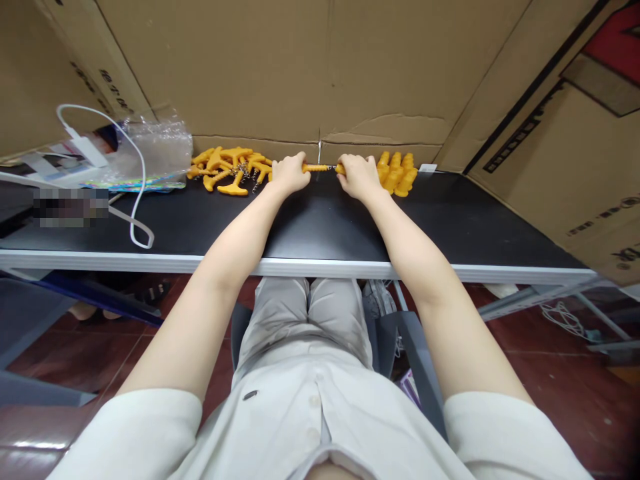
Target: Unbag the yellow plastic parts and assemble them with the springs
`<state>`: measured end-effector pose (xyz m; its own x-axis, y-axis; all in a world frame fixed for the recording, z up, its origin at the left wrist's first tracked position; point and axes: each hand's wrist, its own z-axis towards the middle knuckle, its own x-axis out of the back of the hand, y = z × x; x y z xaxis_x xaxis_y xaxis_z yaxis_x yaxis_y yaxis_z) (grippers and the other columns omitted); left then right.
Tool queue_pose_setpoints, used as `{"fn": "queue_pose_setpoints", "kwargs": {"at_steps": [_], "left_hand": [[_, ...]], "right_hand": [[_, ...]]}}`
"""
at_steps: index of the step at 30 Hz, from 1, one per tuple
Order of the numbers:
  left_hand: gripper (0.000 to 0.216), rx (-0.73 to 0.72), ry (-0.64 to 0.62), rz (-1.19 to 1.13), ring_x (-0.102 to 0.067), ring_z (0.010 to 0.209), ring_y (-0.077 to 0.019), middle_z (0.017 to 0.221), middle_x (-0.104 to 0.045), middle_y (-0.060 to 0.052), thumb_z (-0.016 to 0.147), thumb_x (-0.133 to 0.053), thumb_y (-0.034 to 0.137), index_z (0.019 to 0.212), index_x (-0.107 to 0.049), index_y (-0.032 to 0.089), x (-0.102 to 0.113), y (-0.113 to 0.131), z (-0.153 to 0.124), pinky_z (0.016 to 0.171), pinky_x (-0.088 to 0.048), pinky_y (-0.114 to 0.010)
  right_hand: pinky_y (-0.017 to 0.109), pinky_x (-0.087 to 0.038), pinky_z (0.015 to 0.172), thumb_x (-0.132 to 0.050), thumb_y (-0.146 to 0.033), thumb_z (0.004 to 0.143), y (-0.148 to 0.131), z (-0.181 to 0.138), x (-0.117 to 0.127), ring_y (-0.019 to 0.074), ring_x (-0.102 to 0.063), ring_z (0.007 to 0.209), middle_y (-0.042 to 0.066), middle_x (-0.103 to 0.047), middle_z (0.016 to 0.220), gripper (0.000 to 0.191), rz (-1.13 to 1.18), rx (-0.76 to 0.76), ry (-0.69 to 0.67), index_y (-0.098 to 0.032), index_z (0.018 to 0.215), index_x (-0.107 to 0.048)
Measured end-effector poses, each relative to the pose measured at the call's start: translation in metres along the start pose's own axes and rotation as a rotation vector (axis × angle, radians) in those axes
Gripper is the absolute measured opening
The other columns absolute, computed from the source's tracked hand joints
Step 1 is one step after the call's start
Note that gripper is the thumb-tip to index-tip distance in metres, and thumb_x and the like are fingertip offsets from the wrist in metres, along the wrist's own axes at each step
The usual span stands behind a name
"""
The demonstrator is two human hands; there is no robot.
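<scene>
Out over the black tabletop, my left hand (289,174) is closed on a yellow-orange corkscrew (317,168). Its ribbed shank points right and ends in a small metal spiral. My right hand (358,175) is closed around a small yellow-orange piece (341,169), mostly hidden by the fingers. A narrow gap separates the two parts, or they just touch; I cannot tell which. Beside my left hand lies a loose heap of orange T-handled corkscrews (233,189) with metal spirals. Several orange plastic pieces (398,175) stand grouped in rows just right of my right hand.
Cardboard walls (320,73) enclose the back and sides of the table (450,220). At the left are a clear plastic bag (163,150), a white cable (144,173) and a white adapter (90,150). A small white tag (427,168) lies behind the rows.
</scene>
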<state>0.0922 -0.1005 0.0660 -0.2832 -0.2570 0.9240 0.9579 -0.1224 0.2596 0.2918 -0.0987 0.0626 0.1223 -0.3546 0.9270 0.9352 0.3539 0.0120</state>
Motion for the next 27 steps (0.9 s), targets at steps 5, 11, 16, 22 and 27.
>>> {"fn": "queue_pose_setpoints", "kwargs": {"at_steps": [5,11,16,22,27], "left_hand": [[0.051,0.01,-0.058,0.04,-0.064,0.15,-0.0406,0.155,-0.073,-0.018,0.106,-0.057,0.026,0.154,-0.07,0.02,0.006,-0.001,-0.004,0.13,-0.045,-0.058],[0.05,0.011,-0.135,0.062,-0.061,0.155,-0.0391,0.158,-0.072,-0.017,0.104,-0.057,0.022,0.152,-0.074,0.02,0.006,-0.006,-0.005,0.136,-0.04,-0.057],[0.058,0.12,-0.036,-0.021,-0.06,0.155,-0.0425,0.158,-0.07,-0.022,0.107,-0.05,0.032,0.161,-0.065,0.016,0.008,-0.016,0.003,0.135,-0.038,-0.062],[0.067,0.269,0.189,-0.158,-0.046,0.163,-0.0428,0.168,-0.063,-0.017,0.104,-0.049,0.037,0.171,-0.054,0.029,0.009,-0.054,0.012,0.136,-0.027,-0.069],[0.073,0.377,0.19,-0.146,-0.038,0.169,-0.0419,0.18,-0.047,-0.02,0.096,-0.057,0.037,0.167,-0.056,0.019,-0.005,-0.084,0.011,0.137,-0.025,-0.069]], "right_hand": [[0.067,-0.042,0.121,-0.049,-0.021,0.11,0.011,0.005,-0.007,0.044,-0.062,0.142,0.025,-0.073,0.145,0.035,0.026,-0.016,0.09,-0.014,0.141,-0.063],[0.068,-0.043,0.122,-0.049,-0.025,0.109,0.019,0.01,-0.011,0.0428,-0.064,0.143,0.022,-0.074,0.146,0.039,0.121,-0.089,0.157,-0.019,0.145,-0.063],[0.067,-0.043,0.124,-0.053,-0.033,0.112,0.018,0.011,-0.013,0.0405,-0.069,0.136,0.021,-0.076,0.14,0.036,0.17,-0.136,0.185,-0.021,0.146,-0.06],[0.067,-0.043,0.125,-0.055,-0.031,0.11,0.01,0.009,-0.012,0.0404,-0.072,0.133,0.021,-0.078,0.135,0.038,0.189,-0.156,0.101,-0.019,0.146,-0.058],[0.066,-0.038,0.131,-0.058,-0.024,0.107,0.006,0.003,-0.012,0.0406,-0.069,0.143,0.024,-0.077,0.139,0.043,0.113,-0.136,-0.08,-0.013,0.148,-0.058]]}}
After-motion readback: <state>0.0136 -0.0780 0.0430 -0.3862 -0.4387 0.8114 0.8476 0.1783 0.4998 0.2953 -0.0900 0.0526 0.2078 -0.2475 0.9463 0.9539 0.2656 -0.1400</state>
